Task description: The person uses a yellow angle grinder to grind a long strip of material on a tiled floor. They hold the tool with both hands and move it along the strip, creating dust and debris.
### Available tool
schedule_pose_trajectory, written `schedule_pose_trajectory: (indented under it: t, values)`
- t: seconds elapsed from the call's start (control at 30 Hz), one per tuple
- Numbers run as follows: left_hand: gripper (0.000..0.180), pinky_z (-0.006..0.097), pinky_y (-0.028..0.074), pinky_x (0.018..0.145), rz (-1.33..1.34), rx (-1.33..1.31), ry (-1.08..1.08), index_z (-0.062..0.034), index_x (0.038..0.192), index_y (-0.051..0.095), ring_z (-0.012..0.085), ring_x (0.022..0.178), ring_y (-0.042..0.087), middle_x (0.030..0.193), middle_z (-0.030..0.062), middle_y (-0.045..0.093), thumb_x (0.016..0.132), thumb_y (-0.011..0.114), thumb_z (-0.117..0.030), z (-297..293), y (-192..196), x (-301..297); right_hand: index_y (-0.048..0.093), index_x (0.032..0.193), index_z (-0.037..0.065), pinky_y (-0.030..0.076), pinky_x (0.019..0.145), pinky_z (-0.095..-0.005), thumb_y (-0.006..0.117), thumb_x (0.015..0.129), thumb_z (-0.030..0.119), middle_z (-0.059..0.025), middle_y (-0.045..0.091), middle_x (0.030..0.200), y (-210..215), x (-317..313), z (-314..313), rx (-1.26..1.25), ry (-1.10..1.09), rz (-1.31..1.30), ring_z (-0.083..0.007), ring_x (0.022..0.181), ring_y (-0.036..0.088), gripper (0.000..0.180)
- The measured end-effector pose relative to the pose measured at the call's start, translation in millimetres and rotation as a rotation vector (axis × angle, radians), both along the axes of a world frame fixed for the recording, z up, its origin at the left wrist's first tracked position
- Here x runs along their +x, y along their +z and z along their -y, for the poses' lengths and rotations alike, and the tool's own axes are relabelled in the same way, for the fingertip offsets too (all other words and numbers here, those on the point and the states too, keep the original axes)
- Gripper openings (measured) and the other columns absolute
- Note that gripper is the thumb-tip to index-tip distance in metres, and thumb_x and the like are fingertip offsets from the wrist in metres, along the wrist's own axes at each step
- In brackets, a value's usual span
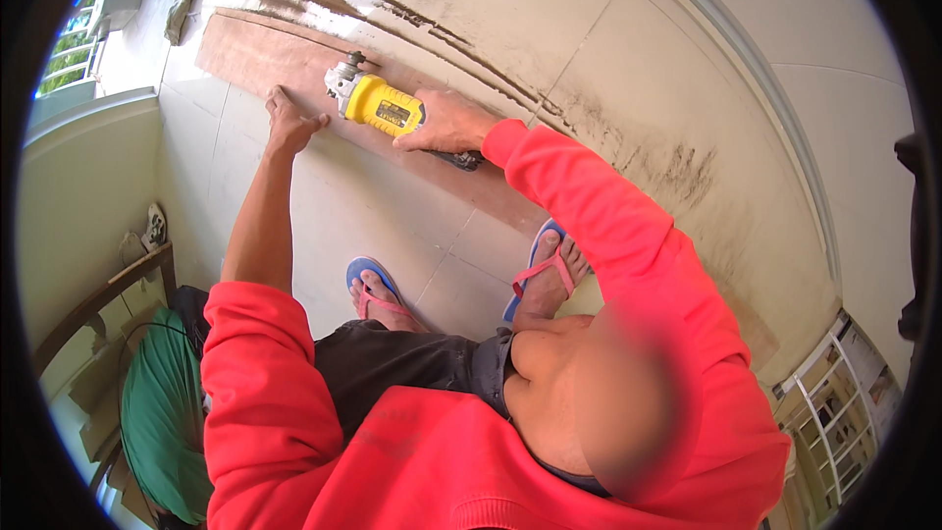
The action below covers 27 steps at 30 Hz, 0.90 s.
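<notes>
Right hand [446,123] is wrapped tight around the grinder [383,106], fingers closed on its yellow body, disc end pointing toward the far end of the board [285,54]. Left hand [287,123] presses flat on the board just beside the disc end, fingers spread, gripping nothing. The board lies on the tiled floor [373,206], stretching from the upper left past the feet in blue sandals [373,285] to the lower right.

To do this step well, I'd judge: keep the left hand's weight down so the board can't shift, but keep its fingers away from the disc; guide the grinder steadily along the board's length with a firm wrist, disc angle constant; toes stay back from the line.

The grinder is yellow with a grey metal head and a black rear part; the disc itself is too small to make out. The board is long, thin, reddish-brown, dusty. Dark dust streaks mark the floor beyond it.
</notes>
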<state>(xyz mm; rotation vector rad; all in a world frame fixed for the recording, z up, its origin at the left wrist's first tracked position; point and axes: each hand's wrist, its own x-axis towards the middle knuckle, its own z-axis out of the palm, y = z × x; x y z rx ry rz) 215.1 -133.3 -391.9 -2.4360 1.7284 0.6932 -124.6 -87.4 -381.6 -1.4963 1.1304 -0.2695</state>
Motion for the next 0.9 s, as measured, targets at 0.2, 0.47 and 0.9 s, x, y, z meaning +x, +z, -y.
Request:
schedule_pose_trajectory:
  t: [0.2,0.47,0.9]
  values:
    - [0.131,0.044,0.027,0.131,0.024,-0.009,-0.026,0.0072,0.165,0.006,0.043,0.161,0.019,0.173,0.0291,0.01,0.077,0.097,-0.027,-0.9,-6.0,5.4,0.07,0.111,-0.006,0.058,0.084,-0.0441,0.087,0.074,0.051,-0.0256,0.076,0.103,-3.0,0.9,-1.4,0.003,-0.016,0.011,-0.0353,0.095,0.074,0.07]
    - [0.087,0.045,0.035,0.124,0.075,-0.334,-0.107,0.0132,0.152,0.037,0.0419,0.149,0.04,0.156,0.0321,0.043,0.091,0.084,-0.029,-35.0,-16.7,-5.6,0.069,0.114,-0.006,0.058,0.084,-0.0425,0.087,0.07,0.05,-0.0246,0.076,0.104,-0.9,-0.8,-0.4,0.009,-0.009,0.041,-0.0343,0.095,0.075,0.073]
    - [0.088,0.035,0.054,0.085,-1.179,-0.057,0.821,-0.002,0.131,0.063,0.0168,0.091,0.067,0.112,0.0077,0.07,0.093,0.059,-0.082,-102.9,15.8,-163.7,0.069,0.108,-0.006,0.057,0.081,-0.0413,0.087,0.069,0.051,-0.0248,0.075,0.099,-3.7,-1.6,-0.2,0.015,-0.006,0.043,-0.0343,0.089,0.074,0.072]
